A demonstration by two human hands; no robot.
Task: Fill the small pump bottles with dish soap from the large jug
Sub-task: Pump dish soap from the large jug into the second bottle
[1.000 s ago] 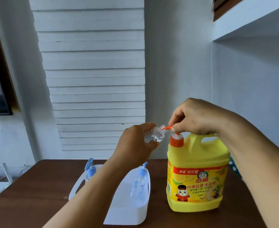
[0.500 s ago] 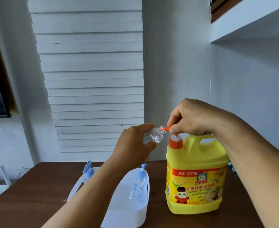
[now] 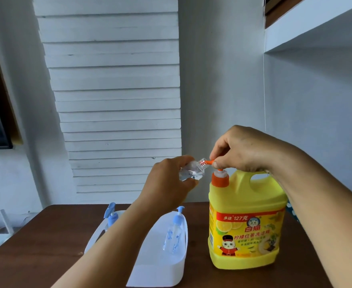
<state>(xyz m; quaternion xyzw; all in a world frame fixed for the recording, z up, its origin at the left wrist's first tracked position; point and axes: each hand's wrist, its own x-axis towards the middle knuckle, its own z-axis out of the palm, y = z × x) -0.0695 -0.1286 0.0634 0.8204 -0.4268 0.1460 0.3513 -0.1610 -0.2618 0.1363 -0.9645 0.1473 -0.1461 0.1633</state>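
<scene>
Gripping the small clear bottle (image 3: 191, 171) in my left hand (image 3: 169, 183), I held it tilted in the air, its open neck turned right toward the orange nozzle (image 3: 207, 162) of the jug's pump. Below my forearm a white tub (image 3: 166, 273) sat on the desk (image 3: 36, 246), with one blue-capped pump bottle (image 3: 174, 231) standing inside it and another blue pump head (image 3: 110, 215) showing at its far left edge. To the right, my right hand (image 3: 241, 150) had its grip curled over the pump head, thumb and fingertips pinching at the nozzle, above the orange collar (image 3: 219, 179) of the large yellow jug (image 3: 246, 221), which stood upright on the desk just beside the tub. Whether the nozzle tip actually sat inside the neck I could not tell; they at least touched. To do this well, I judged I should seat the nozzle squarely in the neck, keep the bottle steady beneath it, and press slowly so soap did not run down the outside.
</scene>
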